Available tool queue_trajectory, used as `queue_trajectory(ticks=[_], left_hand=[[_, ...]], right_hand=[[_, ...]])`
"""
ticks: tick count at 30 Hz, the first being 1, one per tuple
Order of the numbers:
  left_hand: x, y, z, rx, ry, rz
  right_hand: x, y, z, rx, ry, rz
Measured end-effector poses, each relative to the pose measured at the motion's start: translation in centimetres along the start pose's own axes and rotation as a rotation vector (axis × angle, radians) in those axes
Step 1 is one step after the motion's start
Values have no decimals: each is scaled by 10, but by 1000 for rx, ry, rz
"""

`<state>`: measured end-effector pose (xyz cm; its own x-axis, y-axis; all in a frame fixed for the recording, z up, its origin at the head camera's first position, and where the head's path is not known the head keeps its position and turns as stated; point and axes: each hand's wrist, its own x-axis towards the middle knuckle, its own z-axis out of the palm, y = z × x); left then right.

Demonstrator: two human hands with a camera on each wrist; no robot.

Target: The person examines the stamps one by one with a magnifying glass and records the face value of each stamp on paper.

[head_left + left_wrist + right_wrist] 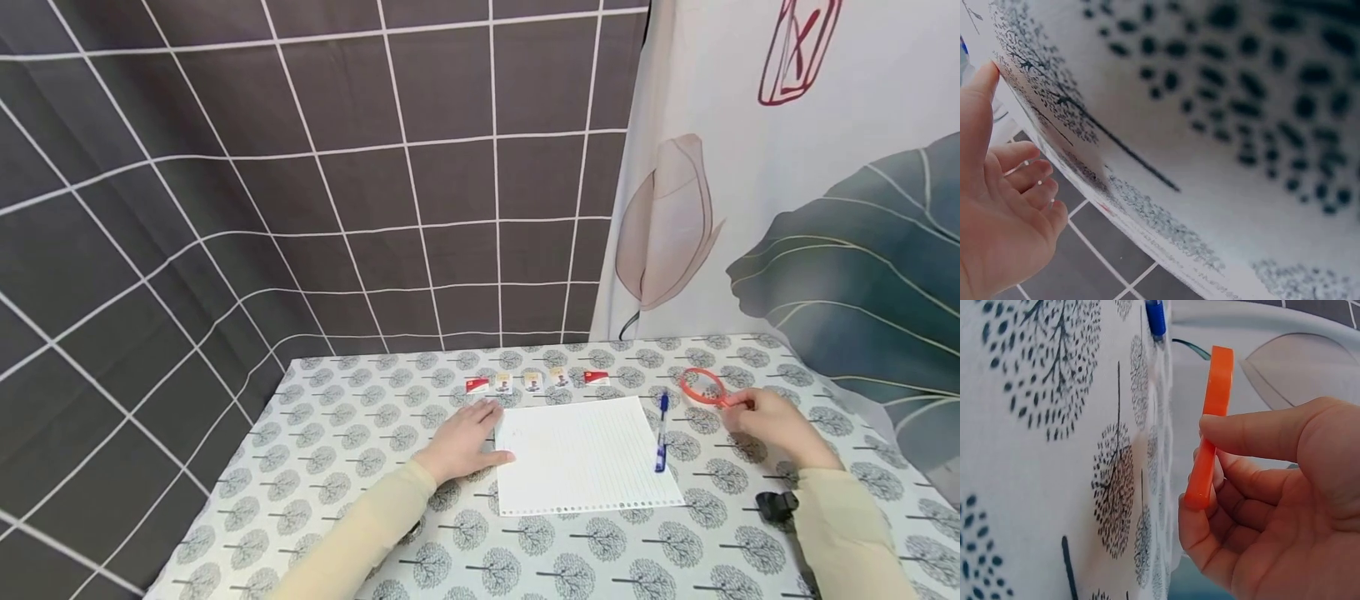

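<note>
An orange magnifying glass (703,386) is pinched by its handle (1200,478) between the thumb and fingers of my right hand (767,421). Seen edge-on in the right wrist view, it stands off the tablecloth. My left hand (467,442) rests at the left edge of a lined sheet of paper (577,458), thumb on its margin, fingers extended and holding nothing. The left wrist view shows the palm of that hand (1007,206) beside the cloth. A blue pen (662,433) lies across the paper's right side.
Behind the paper is a row of small cards, with a red and white one (477,386) at the left end and another red one (596,378) at the right. A tree-patterned cloth (322,467) covers the table. Dark gridded and floral curtains hang behind it.
</note>
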<state>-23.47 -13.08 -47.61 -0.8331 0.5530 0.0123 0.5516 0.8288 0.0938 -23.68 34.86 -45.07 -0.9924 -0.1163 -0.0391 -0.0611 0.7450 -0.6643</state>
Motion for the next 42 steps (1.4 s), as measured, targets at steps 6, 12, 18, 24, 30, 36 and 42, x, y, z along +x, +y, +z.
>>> queue_trajectory(ticks=[6,12,18,24,30,36,42], left_hand=[[2,-4,0,45,-18,-11],[4,-9,-1,55,-36,-7],[8,-14,-4,86,-44,2],[14,-18,-5,105,-33,29],[20,-23,-3,75,-26,9],[27,-25,-5,65,-35,31],[35,-29,-6,112,-52,50]], right_hand=[[3,-7,3,-17,25,16],[2,-17,5,-27,59,-34],[1,-27,8,-23,77,-90],[-1,-35,10,-1,74,-87],[-3,-36,9,-35,94,-85],[-3,-44,1,-42,94,-93],[7,-63,-6,-22,100,-134]])
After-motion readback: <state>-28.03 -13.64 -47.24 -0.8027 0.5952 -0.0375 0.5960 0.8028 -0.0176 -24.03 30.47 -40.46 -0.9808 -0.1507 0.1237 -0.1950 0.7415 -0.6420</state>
